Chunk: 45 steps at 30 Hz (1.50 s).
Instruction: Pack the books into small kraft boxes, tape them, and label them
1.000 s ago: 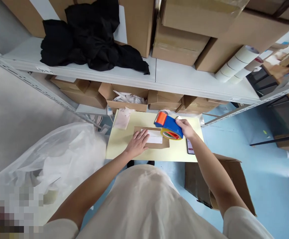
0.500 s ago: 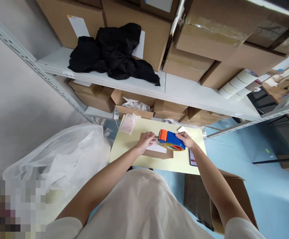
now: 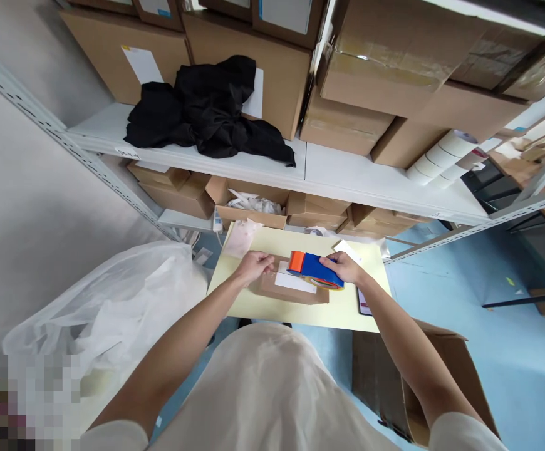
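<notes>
My right hand (image 3: pixel 345 268) grips a blue and orange tape dispenser (image 3: pixel 320 269) with a roll of packing tape in it. The dispenser hovers over a small brown cardboard box (image 3: pixel 282 293) lying on a pale yellow table (image 3: pixel 232 305). On top of the box is a white label (image 3: pixel 294 280), partly covered by the dispenser. To the left, my left hand (image 3: pixel 256 266) is closed in a pinch above the box's left end. A faint strip, seemingly tape, runs between its fingertips and the dispenser's orange end.
A phone (image 3: pixel 363 303) lies at the table's right edge. Behind stands a shelf (image 3: pixel 366 183) with cartons, black cloth (image 3: pixel 216 109) and white rolls (image 3: pixel 441 156). On the left is a clear plastic bag (image 3: pixel 126 294); an open carton (image 3: pixel 378 369) sits on the floor at right.
My left hand has moved left, and the gap between its fingertips and the dispenser has widened. The dispenser has shifted slightly left and down, and more of the box's left end shows.
</notes>
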Each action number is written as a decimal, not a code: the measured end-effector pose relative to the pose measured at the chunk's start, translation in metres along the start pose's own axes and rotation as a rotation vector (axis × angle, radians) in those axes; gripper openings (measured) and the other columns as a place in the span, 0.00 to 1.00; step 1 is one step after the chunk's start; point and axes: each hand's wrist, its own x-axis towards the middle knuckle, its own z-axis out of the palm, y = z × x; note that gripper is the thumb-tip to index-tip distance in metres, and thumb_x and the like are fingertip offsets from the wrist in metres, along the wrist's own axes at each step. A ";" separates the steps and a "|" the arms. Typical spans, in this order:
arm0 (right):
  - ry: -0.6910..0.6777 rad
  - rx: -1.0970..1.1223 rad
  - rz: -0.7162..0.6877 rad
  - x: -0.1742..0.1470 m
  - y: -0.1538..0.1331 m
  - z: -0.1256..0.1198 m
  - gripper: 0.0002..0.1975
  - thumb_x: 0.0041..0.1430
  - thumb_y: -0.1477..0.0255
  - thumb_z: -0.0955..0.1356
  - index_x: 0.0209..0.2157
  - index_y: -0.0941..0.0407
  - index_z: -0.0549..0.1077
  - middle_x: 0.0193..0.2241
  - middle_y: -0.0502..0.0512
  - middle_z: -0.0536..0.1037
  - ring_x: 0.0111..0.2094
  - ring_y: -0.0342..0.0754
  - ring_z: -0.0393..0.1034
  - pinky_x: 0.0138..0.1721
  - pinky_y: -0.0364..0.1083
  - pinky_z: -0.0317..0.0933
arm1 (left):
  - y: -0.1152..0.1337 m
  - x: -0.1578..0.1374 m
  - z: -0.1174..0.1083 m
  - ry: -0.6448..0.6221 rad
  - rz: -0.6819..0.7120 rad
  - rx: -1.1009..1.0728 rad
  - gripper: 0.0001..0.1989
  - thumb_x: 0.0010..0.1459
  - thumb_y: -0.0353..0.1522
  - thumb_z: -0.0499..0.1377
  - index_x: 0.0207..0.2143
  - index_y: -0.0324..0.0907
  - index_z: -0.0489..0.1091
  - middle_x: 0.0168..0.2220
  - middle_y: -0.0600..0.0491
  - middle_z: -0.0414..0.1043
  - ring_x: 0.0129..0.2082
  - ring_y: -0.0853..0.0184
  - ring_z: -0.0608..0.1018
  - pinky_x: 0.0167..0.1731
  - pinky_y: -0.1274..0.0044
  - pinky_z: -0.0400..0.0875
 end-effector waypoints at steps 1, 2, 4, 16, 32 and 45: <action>0.000 -0.013 0.006 -0.002 -0.002 -0.002 0.29 0.50 0.45 0.62 0.19 0.59 0.70 0.16 0.52 0.70 0.19 0.42 0.60 0.21 0.42 0.55 | -0.004 0.000 -0.012 0.025 -0.017 0.001 0.18 0.43 0.45 0.64 0.22 0.37 0.70 0.20 0.54 0.71 0.18 0.75 0.68 0.22 0.80 0.62; 0.001 -0.029 0.008 -0.004 -0.005 -0.005 0.29 0.50 0.45 0.62 0.18 0.58 0.70 0.16 0.51 0.70 0.19 0.42 0.60 0.21 0.42 0.54 | -0.009 -0.001 -0.023 0.038 -0.037 -0.005 0.19 0.41 0.45 0.65 0.22 0.37 0.70 0.20 0.53 0.71 0.19 0.75 0.68 0.22 0.80 0.62; 0.005 -0.080 0.000 -0.005 -0.009 -0.007 0.29 0.50 0.46 0.63 0.17 0.58 0.69 0.15 0.51 0.68 0.18 0.41 0.59 0.20 0.42 0.53 | -0.019 -0.002 -0.041 0.042 -0.081 -0.025 0.21 0.39 0.46 0.66 0.22 0.36 0.70 0.21 0.53 0.71 0.19 0.75 0.68 0.23 0.80 0.63; -0.044 -0.119 0.001 0.007 -0.024 0.015 0.27 0.52 0.47 0.61 0.16 0.56 0.64 0.15 0.50 0.66 0.19 0.42 0.58 0.22 0.43 0.51 | -0.070 0.003 -0.050 0.081 -0.113 -0.021 0.19 0.42 0.46 0.64 0.24 0.38 0.69 0.21 0.55 0.69 0.21 0.75 0.69 0.27 0.78 0.66; 0.005 -0.145 -0.004 0.008 -0.025 0.022 0.29 0.52 0.46 0.60 0.14 0.56 0.63 0.14 0.50 0.65 0.18 0.42 0.57 0.21 0.43 0.51 | -0.095 0.008 -0.028 0.138 0.080 0.339 0.32 0.51 0.37 0.59 0.58 0.39 0.58 0.57 0.38 0.63 0.56 0.54 0.67 0.53 0.62 0.62; -0.034 -0.153 0.008 0.006 -0.034 0.019 0.29 0.53 0.47 0.60 0.14 0.56 0.63 0.15 0.51 0.67 0.20 0.43 0.60 0.23 0.44 0.52 | -0.034 0.010 -0.007 -0.347 0.625 1.188 0.66 0.35 0.46 0.66 0.64 0.28 0.27 0.63 0.29 0.45 0.63 0.46 0.52 0.61 0.63 0.46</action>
